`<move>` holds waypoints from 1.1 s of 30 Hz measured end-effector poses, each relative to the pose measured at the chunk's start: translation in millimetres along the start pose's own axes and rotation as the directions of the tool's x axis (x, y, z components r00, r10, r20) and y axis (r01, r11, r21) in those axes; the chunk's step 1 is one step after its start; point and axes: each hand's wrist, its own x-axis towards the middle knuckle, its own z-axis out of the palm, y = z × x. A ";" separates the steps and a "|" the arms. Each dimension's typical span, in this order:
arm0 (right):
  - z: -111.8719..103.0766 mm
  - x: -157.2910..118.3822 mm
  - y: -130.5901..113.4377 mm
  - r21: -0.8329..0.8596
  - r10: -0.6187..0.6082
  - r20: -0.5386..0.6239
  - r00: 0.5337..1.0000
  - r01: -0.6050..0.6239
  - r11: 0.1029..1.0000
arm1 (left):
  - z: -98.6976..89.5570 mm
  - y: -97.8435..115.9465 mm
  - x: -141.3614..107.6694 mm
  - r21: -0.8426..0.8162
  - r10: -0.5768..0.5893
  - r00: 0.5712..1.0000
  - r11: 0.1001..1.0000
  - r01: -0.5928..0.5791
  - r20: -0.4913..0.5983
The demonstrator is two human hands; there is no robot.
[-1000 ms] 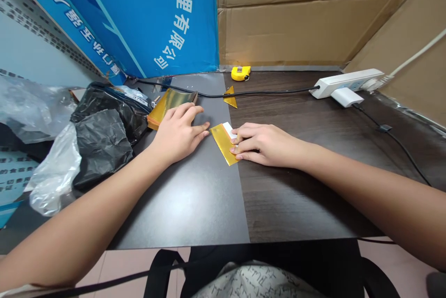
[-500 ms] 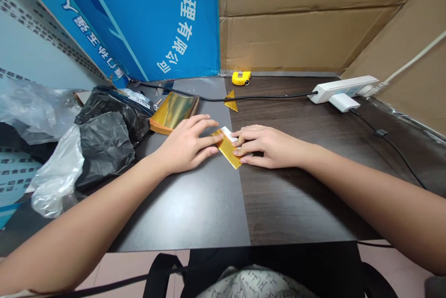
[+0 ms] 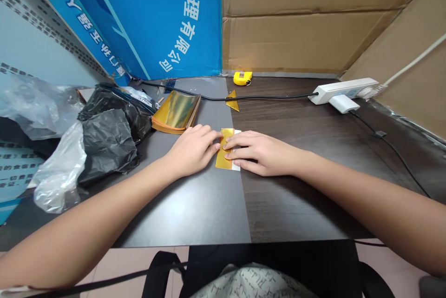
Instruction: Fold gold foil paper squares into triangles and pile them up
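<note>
we see both hands meet at the middle of the table [image 3: 188, 209], just on the line where its dark grey top meets the brown wood top. the piece of gold paper [image 3: 225, 149] lies flat there between the hands, and a strip of white paper [image 3: 237, 168] shows under it at about 4 o'clock. our left hand [image 3: 191, 151] is half open, with the fingers close together and a little bent. their tips touch the gold paper on its 9 o'clock side, but we see no real hold. our right hand [image 3: 263, 151] lies over the paper with the fingers almost flat, pressing on it, and we cannot tell if the thumb goes under to pinch.

for what is done, one small gold triangle [image 3: 232, 101] lies alone at 12 o'clock from the hands, and it looks already folded. for what is left, the stack of gold paper [image 3: 176, 112] at 11 o'clock has many sheets, and the piece between the hands is not yet folded to a point. further at 12 o'clock is a yellow tape measure [image 3: 243, 78], at 2 o'clock a white power strip [image 3: 343, 91], and at 9 o'clock a black plastic bag [image 3: 108, 142].
</note>
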 end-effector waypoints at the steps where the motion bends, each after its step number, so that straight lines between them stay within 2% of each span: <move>1: 0.6 -0.3 -0.6 -0.027 0.010 -0.003 1.000 -0.010 1.000 | -0.7 1.9 -0.5 -0.013 -0.049 0.999 0.999 0.049 -0.001; 4: 2.2 0.0 -5.1 -0.114 0.059 -0.019 0.998 -0.061 0.992 | -3.5 8.2 -3.2 0.001 -0.150 0.988 0.989 0.150 0.030; 10: 5.7 5.6 -16.6 -0.184 0.260 -0.018 0.965 -0.259 0.948 | -9.4 22.7 -7.0 0.076 -0.246 0.966 0.968 0.240 0.085; 15: 5.9 10.0 -19.9 -0.107 0.361 -0.016 0.932 -0.361 0.926 | -11.7 29.1 -4.9 0.095 -0.314 0.939 0.948 0.303 0.142; 21: 9.1 13.9 -25.3 -0.025 0.472 -0.002 0.881 -0.472 0.881 | -13.2 39.4 -4.3 0.145 -0.383 0.915 0.920 0.364 0.129; 27: 14.2 14.9 -31.5 -0.026 0.526 -0.050 0.849 -0.527 0.849 | -10.8 40.8 -4.9 0.177 -0.363 0.927 0.923 0.343 0.096; 33: 16.2 15.3 -32.2 -0.010 0.519 -0.063 0.852 -0.521 0.854 | -11.3 40.0 -4.1 0.138 -0.359 0.928 0.929 0.344 0.101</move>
